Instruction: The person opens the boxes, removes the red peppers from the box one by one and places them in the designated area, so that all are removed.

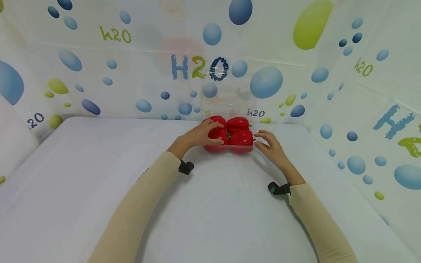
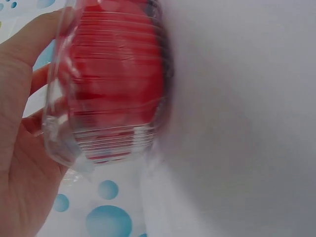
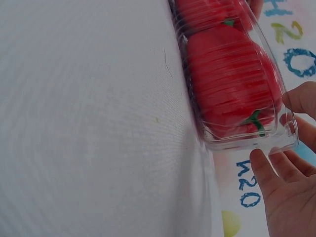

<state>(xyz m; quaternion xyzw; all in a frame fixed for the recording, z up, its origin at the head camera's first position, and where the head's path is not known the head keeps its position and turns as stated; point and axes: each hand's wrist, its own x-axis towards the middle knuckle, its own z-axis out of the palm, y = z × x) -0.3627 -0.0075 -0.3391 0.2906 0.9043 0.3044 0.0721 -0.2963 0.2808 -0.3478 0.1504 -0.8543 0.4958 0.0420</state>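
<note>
A clear plastic box (image 1: pixel 241 149) holding four red peppers (image 1: pixel 241 138) sat at the far side of the white counter (image 1: pixel 210 204), near the patterned sheet (image 1: pixel 148 73). From where I stood, the left grip (image 1: pixel 202 134) was spread wide over the left-hand peppers, thumb near the front rim. The right grip (image 1: pixel 270 148) was also wide, thumb and fingers parted at the box's right end; firm contact there could not be confirmed.

Handling assessment: the box appeared thin and springy, its walls ribbed, probably stiffer along the rim than at mid-wall. The load was judged light to moderate. The smooth plastic would likely slip under dry fingertips, and a hard squeeze might buckle it. Recommended hold: both short ends, just under the rim, kept level. Whether a lid covered the top could not be established.
</note>
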